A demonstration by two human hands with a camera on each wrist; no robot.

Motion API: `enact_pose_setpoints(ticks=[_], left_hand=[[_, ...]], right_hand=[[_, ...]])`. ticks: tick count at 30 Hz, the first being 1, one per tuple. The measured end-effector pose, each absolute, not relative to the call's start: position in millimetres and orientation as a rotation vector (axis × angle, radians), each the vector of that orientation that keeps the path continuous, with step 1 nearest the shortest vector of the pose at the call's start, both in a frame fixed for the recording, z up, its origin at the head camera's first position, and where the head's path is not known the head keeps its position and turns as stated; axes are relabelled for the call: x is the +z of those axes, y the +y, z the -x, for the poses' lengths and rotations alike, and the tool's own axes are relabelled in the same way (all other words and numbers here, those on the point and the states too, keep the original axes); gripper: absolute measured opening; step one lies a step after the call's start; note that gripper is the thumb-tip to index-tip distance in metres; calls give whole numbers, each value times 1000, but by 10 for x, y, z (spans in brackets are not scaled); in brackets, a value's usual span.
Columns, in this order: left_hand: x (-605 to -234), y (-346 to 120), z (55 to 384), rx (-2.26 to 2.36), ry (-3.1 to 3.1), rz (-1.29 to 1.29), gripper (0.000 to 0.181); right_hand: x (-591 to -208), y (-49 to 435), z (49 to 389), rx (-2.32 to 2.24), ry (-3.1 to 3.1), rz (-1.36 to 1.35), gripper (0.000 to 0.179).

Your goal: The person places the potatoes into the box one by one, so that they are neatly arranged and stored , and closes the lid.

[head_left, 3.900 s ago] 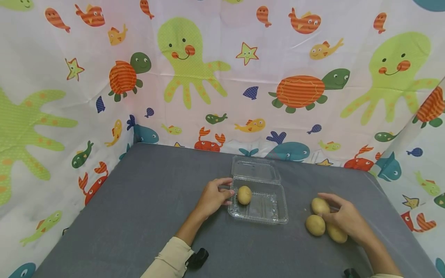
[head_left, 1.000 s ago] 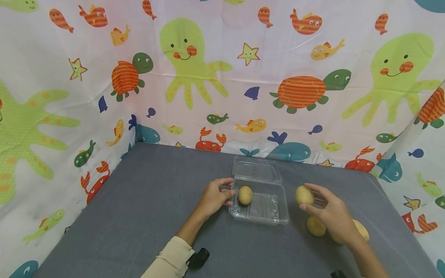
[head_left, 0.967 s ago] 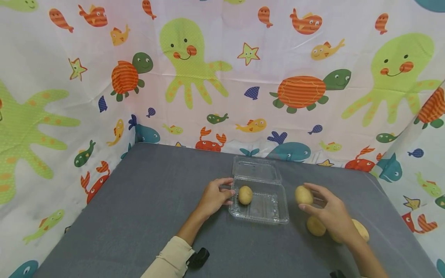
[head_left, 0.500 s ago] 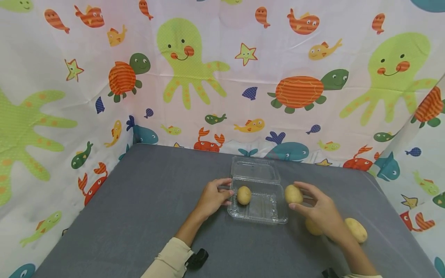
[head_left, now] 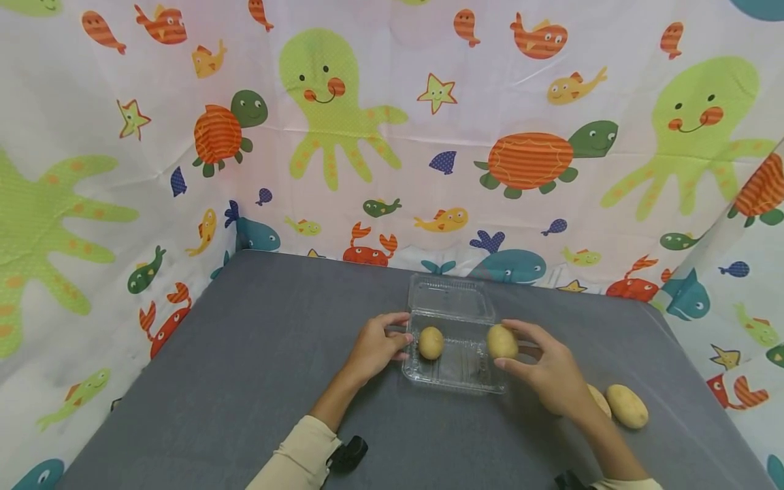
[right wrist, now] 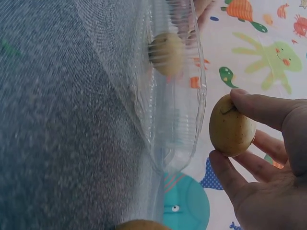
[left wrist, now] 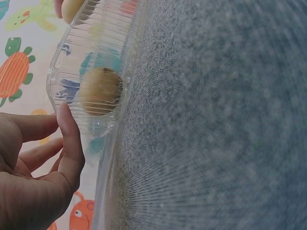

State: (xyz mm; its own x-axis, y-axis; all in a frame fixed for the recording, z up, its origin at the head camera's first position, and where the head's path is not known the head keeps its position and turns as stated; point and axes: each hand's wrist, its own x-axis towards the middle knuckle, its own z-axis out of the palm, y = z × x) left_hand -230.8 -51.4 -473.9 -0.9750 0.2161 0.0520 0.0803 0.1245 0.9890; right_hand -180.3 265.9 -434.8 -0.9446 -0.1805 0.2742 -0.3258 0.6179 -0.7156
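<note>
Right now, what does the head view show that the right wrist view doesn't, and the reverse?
Only head: both sleeves, the black band on the left wrist, and the open lid, which I can't make out in the right wrist view.

Only right wrist: the dark scar on the held potato, and the gap between that potato and the tray rim.

Both: the tray with one potato inside, the other in the right hand's fingers, some of the left hand, the sea-animal cloth.
</note>
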Motion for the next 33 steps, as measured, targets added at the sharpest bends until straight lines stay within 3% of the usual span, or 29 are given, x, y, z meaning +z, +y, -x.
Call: enact_pose_setpoints(ticks=[33], left_hand=[[-4737,-510,2325,1985,2279,-288,45]], right_hand=[[-4491,2302,1936,1345,-2591,-555,63]])
